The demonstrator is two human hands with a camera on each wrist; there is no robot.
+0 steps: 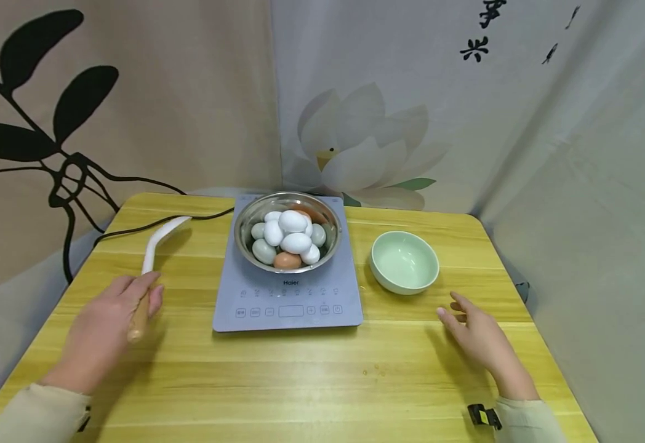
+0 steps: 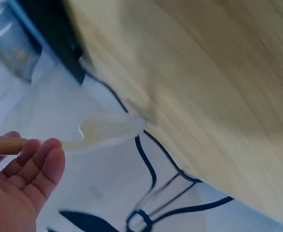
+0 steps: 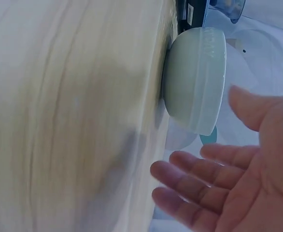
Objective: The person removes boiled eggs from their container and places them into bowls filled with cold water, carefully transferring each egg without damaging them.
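My left hand (image 1: 101,326) grips the wooden handle of a white spatula (image 1: 153,246) over the left side of the table. In the left wrist view, the pale spatula head (image 2: 112,130) points away from the curled fingers (image 2: 49,164). On the right, my right hand (image 1: 480,338) is raised above the table with relaxed fingers and holds nothing. Just beyond it stands a light green bowl (image 1: 404,263), apart from the fingers; the right wrist view shows the bowl's side (image 3: 194,79). A metal bowl (image 1: 245,243) heaped with white, pale green and brown eggs (image 1: 295,242) rests on an induction cooker (image 1: 289,314).
A black cord (image 1: 145,228) runs from the cooker across the back left of the wooden table (image 1: 300,381). Printed curtains (image 1: 200,92) hang behind and to the right. Small wet drops (image 1: 375,371) lie on the tabletop near the front.
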